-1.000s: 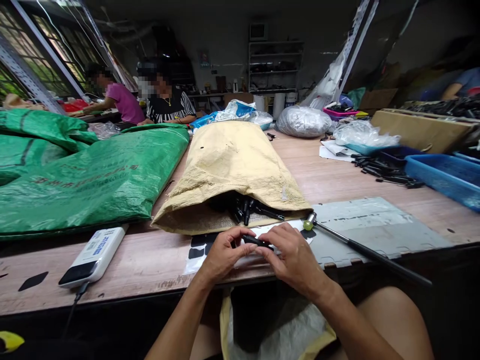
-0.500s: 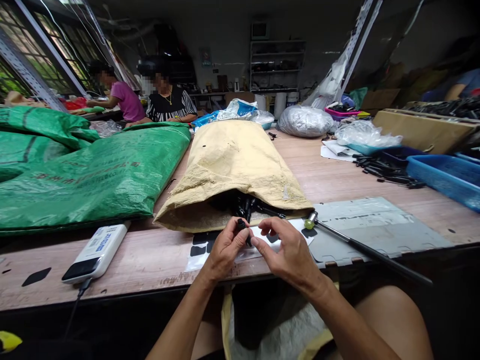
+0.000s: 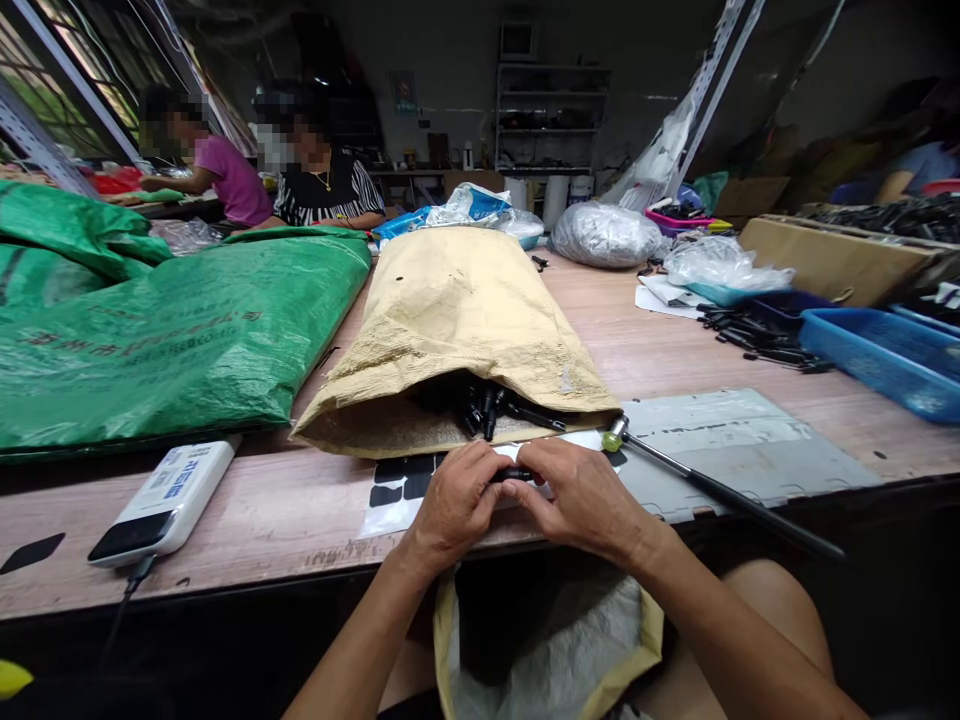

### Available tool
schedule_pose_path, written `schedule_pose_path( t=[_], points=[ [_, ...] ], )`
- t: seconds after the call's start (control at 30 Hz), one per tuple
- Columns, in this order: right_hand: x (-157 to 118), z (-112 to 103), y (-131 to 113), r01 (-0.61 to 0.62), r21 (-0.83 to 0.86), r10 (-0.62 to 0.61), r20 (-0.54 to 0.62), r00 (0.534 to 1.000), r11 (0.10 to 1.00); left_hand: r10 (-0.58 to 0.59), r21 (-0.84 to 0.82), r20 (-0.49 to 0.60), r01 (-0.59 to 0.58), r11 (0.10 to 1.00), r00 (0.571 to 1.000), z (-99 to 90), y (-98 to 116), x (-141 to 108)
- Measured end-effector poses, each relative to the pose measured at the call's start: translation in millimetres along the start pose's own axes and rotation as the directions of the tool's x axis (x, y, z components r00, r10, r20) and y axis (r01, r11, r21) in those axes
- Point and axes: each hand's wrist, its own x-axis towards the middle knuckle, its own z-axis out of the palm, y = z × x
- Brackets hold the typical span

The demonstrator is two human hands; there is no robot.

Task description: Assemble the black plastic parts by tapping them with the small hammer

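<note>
The left hand (image 3: pixel 459 497) and right hand (image 3: pixel 583 497) pinch opposite ends of a small, black, rod-shaped part (image 3: pixel 514 475), just before the open mouth of a pale-yellow, crinkled sack (image 3: pixel 465 300). It looks light, stiff and perhaps slippery, likely plastic, so a fingertip hold near each end should suit it

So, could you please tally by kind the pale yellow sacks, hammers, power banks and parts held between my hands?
Pale yellow sacks: 2 (one on the table, one below its edge)
Hammer: 1
White power bank: 1
Black part between the left hand and right hand: 1
Total: 5
</note>
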Motion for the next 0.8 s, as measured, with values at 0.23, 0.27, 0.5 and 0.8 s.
schedule_pose_path(
  t=[0.23,0.27,0.5,0.8],
  points=[
    [-6.1,21.2,-4.1,0.028,0.066,-0.023,-0.071,0.997,0.997,0.092,0.152,-0.022,-0.088,0.984,0.996,1.5,3.6,-3.1],
    [-7.0,23.7,-4.9,0.021,0.071,-0.015,-0.087,0.996,0.997,0.101,0.151,-0.024,-0.096,0.984,0.995,1.4,4.3,-3.6],
    [-13.8,28.1,-0.5,-0.037,0.159,0.052,-0.092,0.994,0.987,0.078,0.16,-0.006,-0.076,0.984,0.997,1.5,5.5,-3.2],
    [-25.0,34.3,5.6,-0.04,0.098,0.051,-0.109,0.993,0.994,0.127,0.18,-0.001,-0.125,0.976,0.992,7.3,1.3,-3.6]
  ],
)
